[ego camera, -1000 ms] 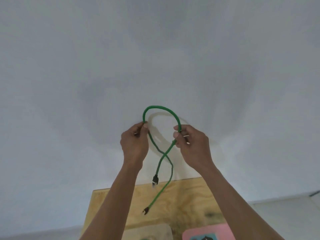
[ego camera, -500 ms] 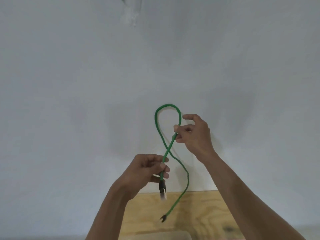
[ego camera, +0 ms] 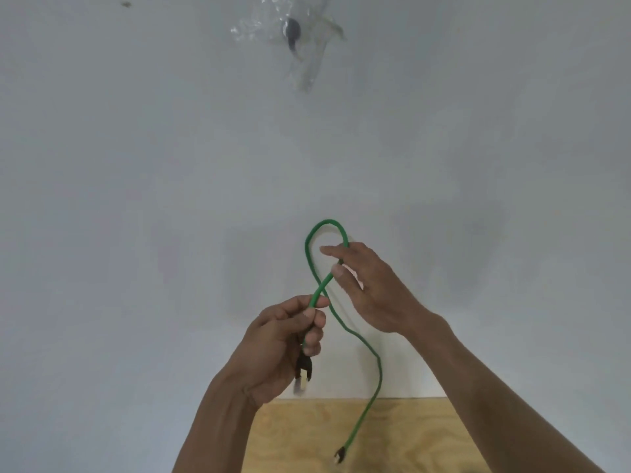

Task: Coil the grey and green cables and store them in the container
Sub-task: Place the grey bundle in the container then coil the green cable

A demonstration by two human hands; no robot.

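The green cable (ego camera: 375, 367) hangs in the air in front of a white wall, bent into one loop at the top with its two strands crossing below. My left hand (ego camera: 283, 346) grips one strand just above its black plug (ego camera: 304, 368), fingers curled round it. My right hand (ego camera: 372, 288) is at the right side of the loop, the cable pinched between thumb and fingers while the forefinger points left. The other strand trails down to a small black connector (ego camera: 339, 454) over the wooden table. The grey cable and the container are out of view.
A plywood table (ego camera: 409, 435) fills the bottom centre. A white wall takes up the rest of the view, with a dark fitting under crumpled clear plastic (ego camera: 292, 32) near the top.
My left hand slid down from the loop to just above the black plug. The loop narrowed and my right hand's fingers spread. The view tilted up, hiding the pink and pale items on the table.
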